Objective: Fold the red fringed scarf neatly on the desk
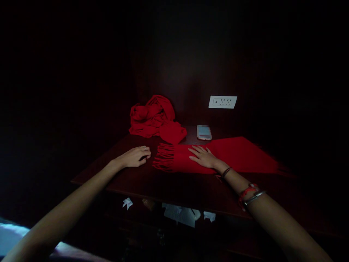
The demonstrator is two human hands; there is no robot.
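A red fringed scarf (245,154) lies flat across the dark table, its tasselled end (165,157) toward the left. Palm down, my right hand (204,157) rests on this scarf with its fingers spread. My left hand (135,156) is on the tabletop just left of the tassels, apart from them. Its fingers are curled in loosely, and I see nothing in them. Behind the fringe sits a crumpled heap of red cloth (154,118), whose front part reaches close to the flat scarf.
Behind the scarf lies a phone (204,132), its screen blurred. A white socket plate (223,102) is on the dark wall. Below the table's front edge (174,202) are papers (181,214) and white scraps (127,203). Much of the surroundings is too dark to make out.
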